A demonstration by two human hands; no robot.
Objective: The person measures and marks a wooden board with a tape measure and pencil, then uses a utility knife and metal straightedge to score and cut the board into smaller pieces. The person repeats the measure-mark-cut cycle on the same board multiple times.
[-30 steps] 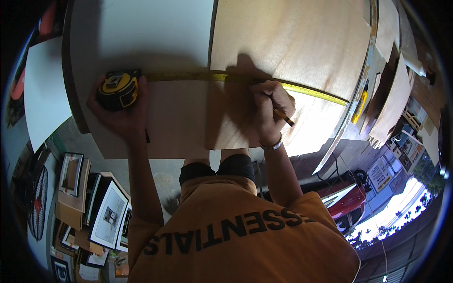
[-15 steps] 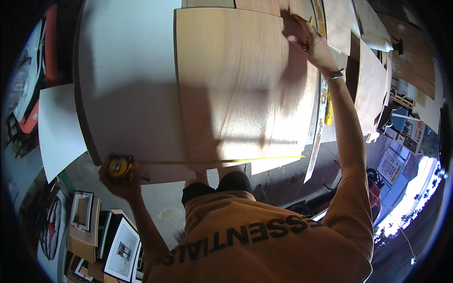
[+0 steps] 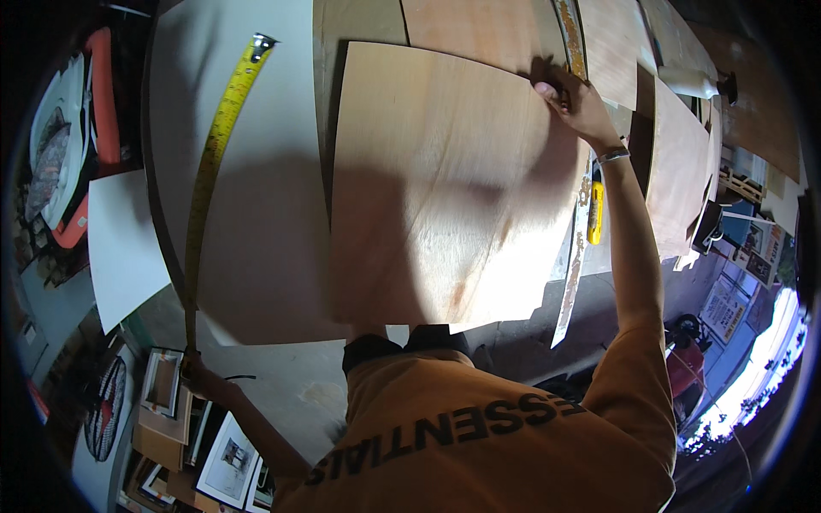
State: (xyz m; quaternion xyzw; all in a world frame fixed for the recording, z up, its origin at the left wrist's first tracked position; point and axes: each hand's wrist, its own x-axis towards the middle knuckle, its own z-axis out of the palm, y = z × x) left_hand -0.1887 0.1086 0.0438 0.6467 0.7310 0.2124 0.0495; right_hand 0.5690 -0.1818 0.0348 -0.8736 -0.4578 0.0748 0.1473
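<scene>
My left hand [image 3: 198, 373] grips the mostly hidden tape measure [image 3: 186, 366] below the white board [image 3: 248, 239], with the yellow blade [image 3: 224, 120] extended upward across that board to its metal hook. My right hand [image 3: 571, 104] is at the top right corner of a plywood sheet [image 3: 445, 154], fingers curled round a pencil [image 3: 564, 99], thumb at the sheet's edge. To that sheet's right lie a long rust-spotted metal straightedge [image 3: 569, 286] and a yellow utility knife [image 3: 596, 212].
More plywood sheets [image 3: 671, 179] lie at the right, with a white bottle [image 3: 688, 81]. Framed pictures [image 3: 227, 457] stand lower left on the floor. A white sheet [image 3: 120, 248] and orange-and-white items [image 3: 103, 103] are at the left. A red vehicle [image 3: 684, 363] is at the lower right.
The plywood sheet has been shifted toward me. The tape blade has swung from lying across the boards to pointing away from me at the left. My right hand has moved to the sheet's far corner.
</scene>
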